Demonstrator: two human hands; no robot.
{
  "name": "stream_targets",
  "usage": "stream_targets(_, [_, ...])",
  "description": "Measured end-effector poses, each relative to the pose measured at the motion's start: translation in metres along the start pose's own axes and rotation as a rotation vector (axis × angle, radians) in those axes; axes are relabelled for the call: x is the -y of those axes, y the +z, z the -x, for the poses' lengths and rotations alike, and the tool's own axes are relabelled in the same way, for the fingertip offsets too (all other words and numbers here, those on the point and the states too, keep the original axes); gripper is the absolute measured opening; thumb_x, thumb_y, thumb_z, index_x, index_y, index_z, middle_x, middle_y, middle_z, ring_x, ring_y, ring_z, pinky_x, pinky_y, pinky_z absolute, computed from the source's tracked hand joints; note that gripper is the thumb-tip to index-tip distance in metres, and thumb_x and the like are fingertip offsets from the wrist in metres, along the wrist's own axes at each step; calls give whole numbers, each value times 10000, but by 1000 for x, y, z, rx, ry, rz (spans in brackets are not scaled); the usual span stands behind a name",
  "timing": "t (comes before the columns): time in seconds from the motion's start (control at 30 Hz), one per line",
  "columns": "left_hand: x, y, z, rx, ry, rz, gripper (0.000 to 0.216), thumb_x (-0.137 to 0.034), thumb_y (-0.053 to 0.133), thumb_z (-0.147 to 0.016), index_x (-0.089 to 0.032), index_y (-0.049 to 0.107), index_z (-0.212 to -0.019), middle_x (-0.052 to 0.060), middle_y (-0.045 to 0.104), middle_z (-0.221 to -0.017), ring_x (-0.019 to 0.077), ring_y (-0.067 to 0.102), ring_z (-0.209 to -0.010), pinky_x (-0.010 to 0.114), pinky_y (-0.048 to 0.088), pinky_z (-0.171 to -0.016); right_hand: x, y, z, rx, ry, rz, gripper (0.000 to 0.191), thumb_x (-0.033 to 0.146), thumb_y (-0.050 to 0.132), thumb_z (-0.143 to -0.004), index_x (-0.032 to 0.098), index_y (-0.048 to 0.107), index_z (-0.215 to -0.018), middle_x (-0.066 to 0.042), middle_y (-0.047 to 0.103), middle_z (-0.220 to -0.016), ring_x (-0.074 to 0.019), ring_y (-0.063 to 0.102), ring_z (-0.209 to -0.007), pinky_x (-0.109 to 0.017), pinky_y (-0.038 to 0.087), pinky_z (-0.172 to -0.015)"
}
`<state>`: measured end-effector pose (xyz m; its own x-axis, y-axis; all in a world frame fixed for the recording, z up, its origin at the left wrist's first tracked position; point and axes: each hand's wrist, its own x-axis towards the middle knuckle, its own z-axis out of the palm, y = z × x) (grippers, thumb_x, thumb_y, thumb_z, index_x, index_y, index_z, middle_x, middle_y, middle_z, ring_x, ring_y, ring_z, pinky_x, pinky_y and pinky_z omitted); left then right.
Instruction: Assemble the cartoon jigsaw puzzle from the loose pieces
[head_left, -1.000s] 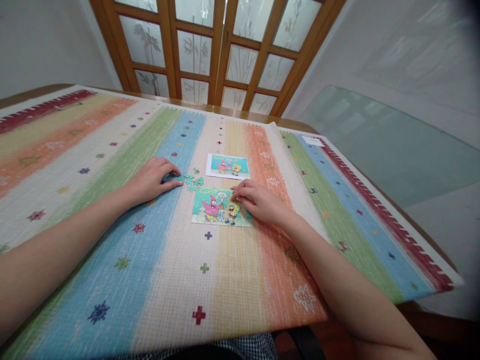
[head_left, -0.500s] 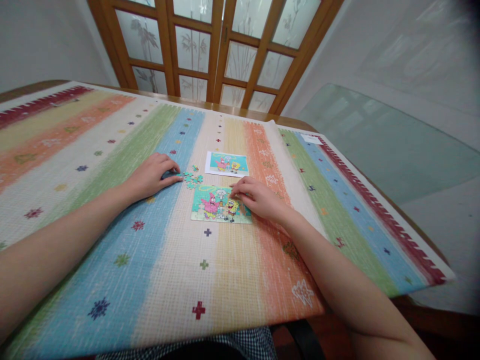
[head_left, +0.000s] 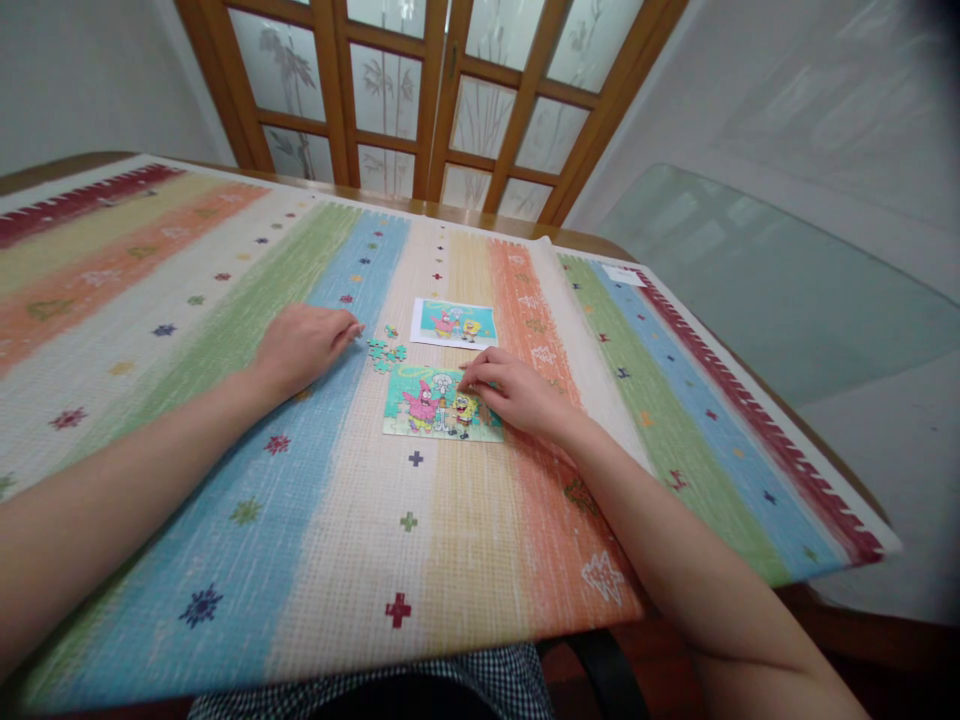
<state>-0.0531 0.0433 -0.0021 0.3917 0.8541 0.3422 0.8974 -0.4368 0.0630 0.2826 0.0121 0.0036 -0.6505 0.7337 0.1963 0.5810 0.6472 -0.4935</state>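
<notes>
Left hand has pinched together, bench left-edge side of loose jigsaw pieces, perhaps gripping one; right hand's grip unclear.

A home, probably its dining area, is providing the setting: a striped tablecloth with printed snowflakes and trees is covering a wooden table, whose rounded far corners are peeking out from beneath. Timber-framed doors are standing beyond the far edge, their frosted panes carrying bamboo designs, while a plain pale wall is rising past the far left corner and a cartoon jigsaw puzzle is adding a household touch between the far and near edges
</notes>
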Motion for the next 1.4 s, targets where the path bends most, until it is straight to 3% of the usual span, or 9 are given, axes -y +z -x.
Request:
stream_targets(0.1, [-21,-9,5,27,-128,359,375,-460,384,-1022,-216,661,-955,13,726,-739,192,677,-649,340,511,-716,-2,0,0,-6,-2,-13,227,113,540,-951,217,740,-979,-88,641,-1050,-204,625,-1014,-388,518,-949])
stream_targets(0.23, [-54,-17,11,83,-144,723,320,-448,481,-994,-193,670,-952,20,767,-798,161,723,-691,286,544,-699,-5,0,0,-21,-21,-24,234,130,531,-957,213,732,-1046,-92,662,-1066,-210,624,-1044,-398,501,-969])
stream_targets(0.3, [-66,-17,14,111,-84,807,327,-455,508,-991,-186,686,-942,27,773,-821,159,731,-719,272,553,-704,-4,1,0,-96,-26,18,243,116,537,-939,202,726,-1065,-105,662,-1091,-227,614,-1054,-414,492,-962])
stream_targets(0.47, [-76,-12,21,69,211,701,326,-469,535,-1009,-213,736,-987,11,780,-872,140,722,-759,237,516,-690,17,1,-2,-297,33,55,209,172,554,-957,208,720,-1078,-99,680,-1043,-234,607,-1005,-411,473,-916])
stream_targets(0.7, [-77,-10,26,-103,451,573,323,-471,536,-1027,-198,701,-1077,25,779,-901,141,731,-789,231,511,-721,50,4,-6,-10,155,-308,196,330,592,-978,200,738,-965,-41,726,-916,-154,611,-805,-289,465,-731])
stream_targets(0.97, [-80,-11,26,-71,435,539,307,-470,518,-1034,-196,654,-1050,17,766,-895,152,734,-795,243,509,-697,47,10,-7,46,260,-704,206,345,657,-910,197,723,-1038,-35,714,-903,-139,594,-760,-290,463,-713])
stream_targets(1.23, [-84,-7,28,-92,460,556,245,-435,532,-1034,-201,602,-1058,0,749,-880,138,720,-775,241,504,-695,54,16,-10,0,372,-820,276,403,808,-759,181,662,-831,8,652,-745,-106,542,-663,-263,433,-636])
stream_targets(1.4, [-81,-6,28,-35,427,535,182,-367,552,-1024,-197,615,-1038,15,736,-894,155,698,-797,271,500,-725,49,8,-10,-23,416,-761,200,334,762,-794,169,651,-782,6,647,-701,-100,545,-622,-258,419,-600])
